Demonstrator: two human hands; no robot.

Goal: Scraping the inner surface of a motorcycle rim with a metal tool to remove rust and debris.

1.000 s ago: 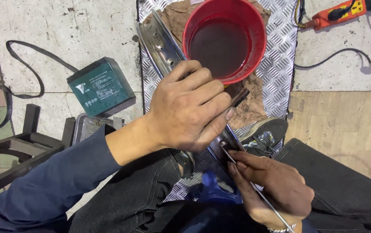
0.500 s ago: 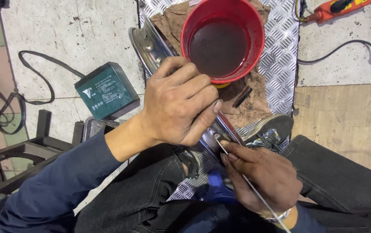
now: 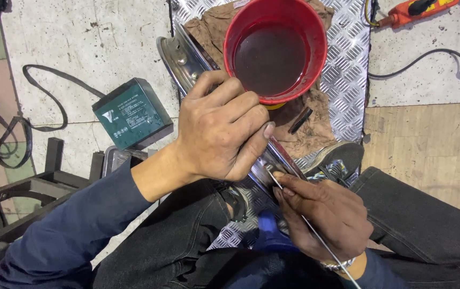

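A shiny metal wheel rim [image 3: 179, 53] stands on edge between my knees, running from upper left toward my lap. My left hand [image 3: 222, 128] lies over the rim's top with fingers curled around it. My right hand [image 3: 323, 214] sits just below, pinching a thin metal spoke [image 3: 315, 235] whose upper end meets the rim near my left fingertips. A red bucket [image 3: 230, 48] of dark liquid stands right behind the rim on a brown rag [image 3: 208, 27].
A checker-plate metal sheet [image 3: 348, 69] covers the floor under the bucket. A green box-shaped battery [image 3: 132, 113] and black cables [image 3: 42, 72] lie to the left, a dark metal frame [image 3: 21, 187] at lower left, an orange power tool [image 3: 412, 12] at the top right. My shoe [image 3: 334, 158] rests by the rag.
The view has shifted slightly, and my right hand has slid the spoke a little closer to the rim. My left hand keeps its hold on the rim.
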